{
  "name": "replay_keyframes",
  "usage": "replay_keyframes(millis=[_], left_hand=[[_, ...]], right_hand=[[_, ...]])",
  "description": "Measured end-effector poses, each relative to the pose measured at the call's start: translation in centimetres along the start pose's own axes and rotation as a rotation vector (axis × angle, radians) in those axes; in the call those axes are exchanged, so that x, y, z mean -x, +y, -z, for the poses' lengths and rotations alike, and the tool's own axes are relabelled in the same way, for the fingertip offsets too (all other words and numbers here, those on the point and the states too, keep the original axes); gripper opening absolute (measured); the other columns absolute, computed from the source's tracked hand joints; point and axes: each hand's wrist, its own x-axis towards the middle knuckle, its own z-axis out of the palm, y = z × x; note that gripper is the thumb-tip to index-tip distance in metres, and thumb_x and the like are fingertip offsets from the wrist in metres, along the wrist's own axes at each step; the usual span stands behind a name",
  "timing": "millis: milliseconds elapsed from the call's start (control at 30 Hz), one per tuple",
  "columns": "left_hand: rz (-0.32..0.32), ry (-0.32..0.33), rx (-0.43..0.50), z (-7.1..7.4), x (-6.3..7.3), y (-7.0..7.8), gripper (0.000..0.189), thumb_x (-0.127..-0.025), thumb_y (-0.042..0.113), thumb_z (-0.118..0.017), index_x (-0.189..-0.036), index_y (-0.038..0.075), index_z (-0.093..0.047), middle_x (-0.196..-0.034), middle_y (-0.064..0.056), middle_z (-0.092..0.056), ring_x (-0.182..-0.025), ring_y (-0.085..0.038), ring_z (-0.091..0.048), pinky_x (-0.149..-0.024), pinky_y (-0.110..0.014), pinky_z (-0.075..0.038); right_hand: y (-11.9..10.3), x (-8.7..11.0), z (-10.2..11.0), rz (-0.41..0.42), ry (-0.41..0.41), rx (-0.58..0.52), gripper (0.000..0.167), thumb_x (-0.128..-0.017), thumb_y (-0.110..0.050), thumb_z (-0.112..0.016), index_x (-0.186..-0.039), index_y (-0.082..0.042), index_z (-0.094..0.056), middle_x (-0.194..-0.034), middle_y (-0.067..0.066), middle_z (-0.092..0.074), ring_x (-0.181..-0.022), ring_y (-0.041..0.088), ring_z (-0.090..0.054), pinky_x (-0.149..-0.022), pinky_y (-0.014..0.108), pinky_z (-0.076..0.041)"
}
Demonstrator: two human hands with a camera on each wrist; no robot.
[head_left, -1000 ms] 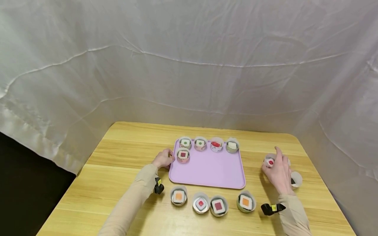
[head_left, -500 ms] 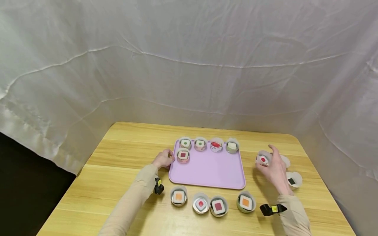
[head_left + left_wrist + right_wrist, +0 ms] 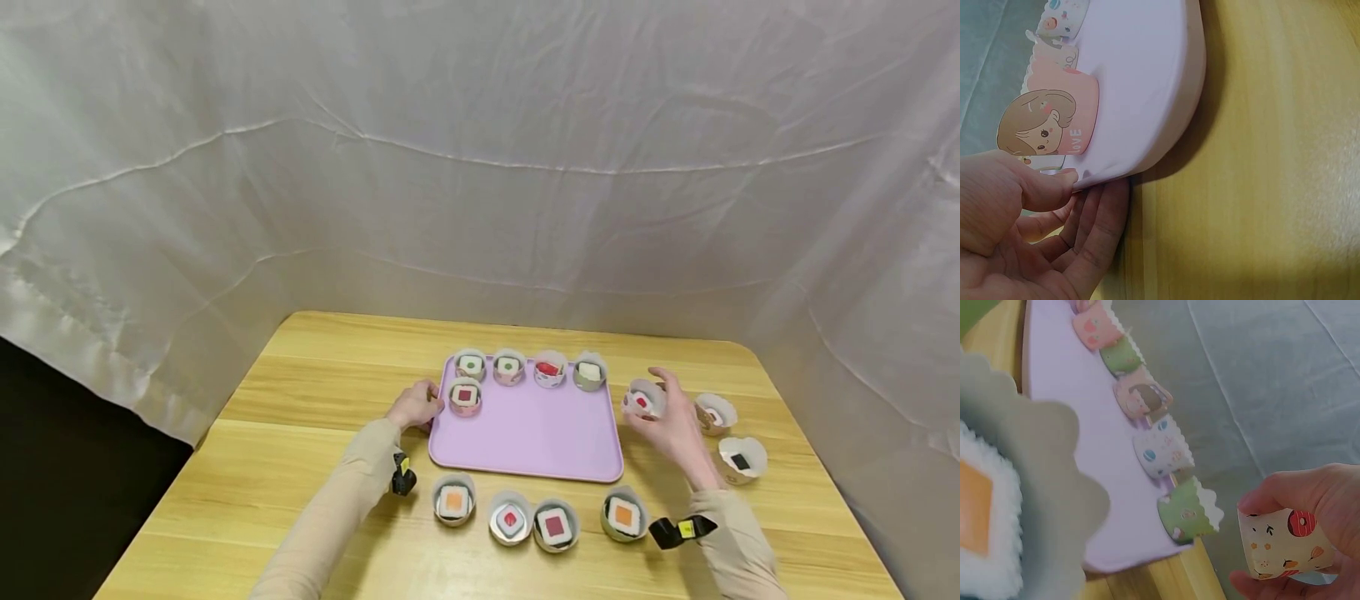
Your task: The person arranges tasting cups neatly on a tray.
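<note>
My left hand (image 3: pixel 415 405) pinches the left rim of a lilac tray (image 3: pixel 540 442); in the left wrist view the thumb lies on top and the fingers are underneath. Several paper cups holding sushi-like pieces line the tray's far edge. A pink cup (image 3: pixel 1085 106) with a cartoon girl stands near the left hand. My right hand (image 3: pixel 678 425) grips a cream paper cup (image 3: pixel 1272 544) with a doughnut print between thumb and fingers, just right of the tray. Inside that cup (image 3: pixel 637 398) is a white piece with a red centre.
Two more filled cups stand on the wooden table at the right, one brown (image 3: pixel 705 417) and one pale (image 3: pixel 738 477). Several others sit in front of the tray, among them a cup with an orange-centred piece (image 3: pixel 624 514). A pale curtain (image 3: pixel 525 208) hangs behind the table.
My right hand has carried the cup with the red-centred piece leftward, toward the tray, away from the two cups at the right. The left hand and tray have stayed in place.
</note>
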Motion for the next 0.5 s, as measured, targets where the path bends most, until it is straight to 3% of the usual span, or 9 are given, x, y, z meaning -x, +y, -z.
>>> replay_keyframes(millis=[300, 500], left_hand=[[-0.006, 0.002, -0.004, 0.0, -0.1, 0.0, 0.015, -0.099, 0.007, -0.055, -0.110, -0.004, -0.054, -0.099, -0.026, -0.065, -0.067, -0.023, -0.070, -0.062, -0.033, -0.063], [-0.008, 0.002, -0.001, 0.0, -0.1, -0.1, 0.015, -0.099, 0.006, -0.055, -0.109, -0.004, -0.054, -0.100, -0.027, -0.066, -0.066, -0.024, -0.070, -0.062, -0.034, -0.063]], right_hand=[[-1.9, -0.9, -1.8, 0.085, -0.067, -0.034, 0.073, -0.079, -0.004, -0.080, -0.141, 0.005, -0.041, -0.125, 0.036, -0.056, -0.091, 0.037, -0.064, -0.065, 0.026, -0.052], [-3.2, -1.5, -2.9, 0.139, -0.082, -0.024, 0.071, -0.078, -0.003, -0.080, -0.139, 0.006, -0.044, -0.124, 0.032, -0.059, -0.101, 0.041, -0.062, -0.077, 0.041, -0.055]])
